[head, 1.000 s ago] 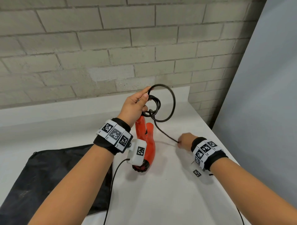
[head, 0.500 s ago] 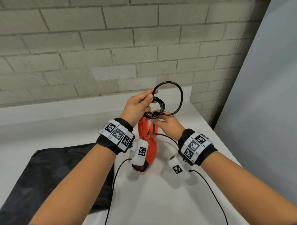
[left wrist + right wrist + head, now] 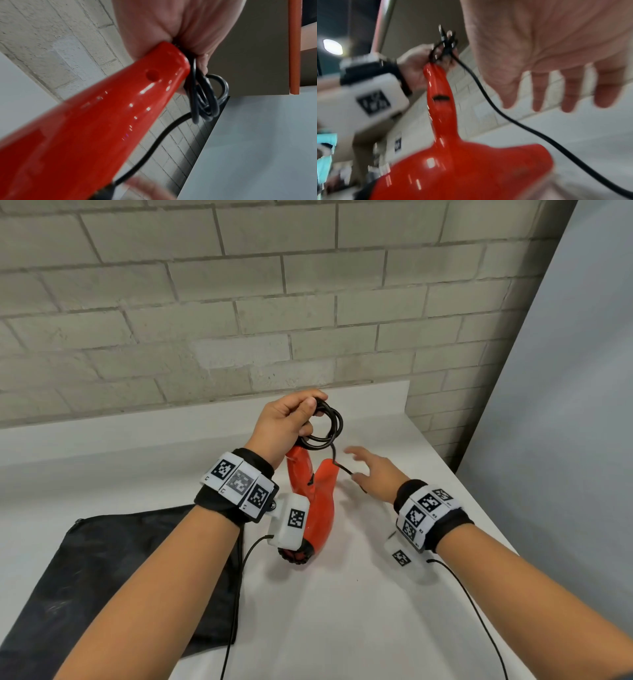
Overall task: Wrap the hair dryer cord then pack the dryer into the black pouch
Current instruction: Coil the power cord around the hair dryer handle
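Head view: the left hand [image 3: 287, 422] is raised above the white table [image 3: 342, 611], fingers and thumb curled round the end of the red hair dryer's [image 3: 318, 508] handle and round several small coils of the black cord [image 3: 329, 426] bunched against it. The dryer hangs from this grip, barrel down near the tabletop; whether it touches the surface cannot be told. One strand of cord leaves the coils and runs down past the dryer toward the right hand [image 3: 373, 474]. That hand is low beside the dryer, fingers spread and straight, motion-blurred; the wrist view shows the palm bare and nothing gripped. The black pouch [image 3: 102, 577] lies flat on the table at the left, under the left forearm, well apart from the right hand. Both wrists carry black bands with white square-coded marker tags; small characters beside the codes are too fine to read. No brand or lettering is legible on the dryer. A pale brick wall [image 3: 239, 320] stands behind the table.
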A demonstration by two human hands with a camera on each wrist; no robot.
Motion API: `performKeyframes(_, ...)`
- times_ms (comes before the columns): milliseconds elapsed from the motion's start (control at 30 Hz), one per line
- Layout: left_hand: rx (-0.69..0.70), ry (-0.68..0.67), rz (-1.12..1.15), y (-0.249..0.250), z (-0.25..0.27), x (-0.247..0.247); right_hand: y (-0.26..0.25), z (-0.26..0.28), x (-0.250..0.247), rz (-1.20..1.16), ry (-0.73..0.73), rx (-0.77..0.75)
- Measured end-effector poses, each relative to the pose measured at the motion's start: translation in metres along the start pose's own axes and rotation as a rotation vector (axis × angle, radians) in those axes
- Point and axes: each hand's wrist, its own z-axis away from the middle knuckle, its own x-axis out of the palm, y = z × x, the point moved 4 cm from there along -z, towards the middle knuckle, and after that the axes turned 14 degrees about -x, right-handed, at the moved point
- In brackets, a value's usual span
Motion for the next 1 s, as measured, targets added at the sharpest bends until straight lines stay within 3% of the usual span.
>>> performKeyframes(67,0.012,-0.004,-0.007,0.001,0.0,0.001,-0.035,0.002,-0.006,-0.225,0.027,-0.232)
performKeyframes(167,0.0,-0.023,-0.018,-0.001,-0.004,0.0,-0.062,-0.002,-0.012,-0.391,0.127,-0.359)
performKeyframes(333,-0.018,-0.145,-0.068,-0.004,-0.004,0.001,-0.052,-0.006,-0.024,-0.387,0.304,-0.267)
performKeyframes(467,-0.002,-0.203,-0.117,-0.004,-0.002,0.006,-0.05,-0.012,-0.038,-0.229,0.326,-0.228)
performKeyframes(667,-0.006,-0.149,-0.067,-0.003,-0.005,0.003,-0.061,-0.008,-0.043,-0.192,0.158,-0.362)
performKeyframes(867,-0.018,-0.062,-0.077,0.001,0.0,0.008,-0.067,-0.012,-0.06,-0.098,0.333,-0.302)
performKeyframes(1000,-0.038,-0.072,-0.126,0.002,0.001,0.009,-0.073,-0.011,-0.073,-0.039,0.453,-0.282)
